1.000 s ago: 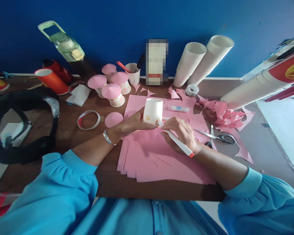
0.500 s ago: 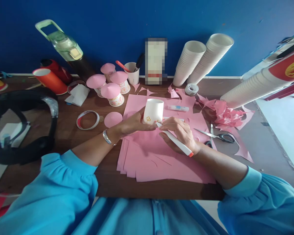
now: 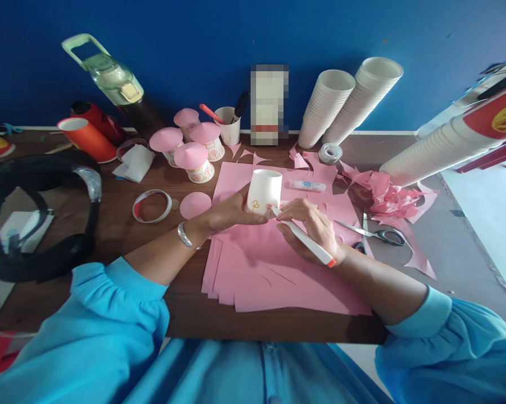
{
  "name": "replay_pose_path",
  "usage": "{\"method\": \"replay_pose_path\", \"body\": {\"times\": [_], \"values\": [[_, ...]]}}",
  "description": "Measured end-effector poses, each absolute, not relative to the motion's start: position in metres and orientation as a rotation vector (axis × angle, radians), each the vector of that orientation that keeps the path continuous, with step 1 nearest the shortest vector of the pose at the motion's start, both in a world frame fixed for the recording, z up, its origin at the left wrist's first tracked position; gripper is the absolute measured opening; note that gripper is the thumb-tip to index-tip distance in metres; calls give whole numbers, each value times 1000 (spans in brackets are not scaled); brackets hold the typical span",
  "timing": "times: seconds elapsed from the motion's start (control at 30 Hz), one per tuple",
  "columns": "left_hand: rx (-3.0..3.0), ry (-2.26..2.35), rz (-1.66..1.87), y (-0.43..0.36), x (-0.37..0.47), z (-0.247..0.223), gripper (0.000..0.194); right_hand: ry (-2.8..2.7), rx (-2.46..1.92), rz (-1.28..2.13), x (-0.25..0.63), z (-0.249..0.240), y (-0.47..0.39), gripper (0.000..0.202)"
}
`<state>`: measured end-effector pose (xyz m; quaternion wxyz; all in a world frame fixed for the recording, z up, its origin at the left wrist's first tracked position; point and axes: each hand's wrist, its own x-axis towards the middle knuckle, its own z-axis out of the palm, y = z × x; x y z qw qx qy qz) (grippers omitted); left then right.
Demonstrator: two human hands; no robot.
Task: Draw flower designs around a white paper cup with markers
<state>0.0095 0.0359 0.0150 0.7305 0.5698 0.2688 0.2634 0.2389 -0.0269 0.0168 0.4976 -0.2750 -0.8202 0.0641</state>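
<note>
A white paper cup is held by my left hand, whose fingers wrap round its lower part. Yellow flower outlines and a small reddish mark show near the cup's lower edge. My right hand is closed round a white marker with an orange end, its tip at the cup's wall beside the reddish mark. Beneath both hands lies a stack of pink paper. A glue stick rests on the paper behind the cup.
Several decorated cups with pink cone tops stand at the back left, near a tape roll. Scissors and pink scraps lie on the right. Tall cup stacks and a bottle stand along the wall.
The marker tip has shifted slightly right along the cup's lower wall, and a reddish mark now shows there. My left hand and the cup have hardly moved.
</note>
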Motion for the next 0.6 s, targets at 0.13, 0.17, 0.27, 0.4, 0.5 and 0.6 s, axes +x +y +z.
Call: {"method": "replay_pose_path", "body": {"times": [0.13,0.17,0.27,0.4,0.5,0.6], "values": [[1248,580,587,37,10,14,60,-1979,-678,157,238,18,-28,21],[1246,580,586,37,10,14,60,-1978,-677,155,238,18,-28,21],[1239,577,584,36,10,15,58,-1975,-671,142,237,17,-28,19],[1241,598,586,36,10,15,61,-1942,-680,157,236,14,-28,17],[1244,601,583,36,10,14,64,-1950,-674,157,237,14,-28,18],[1252,578,584,37,10,14,62,-1973,-678,124,237,15,-28,19]]}}
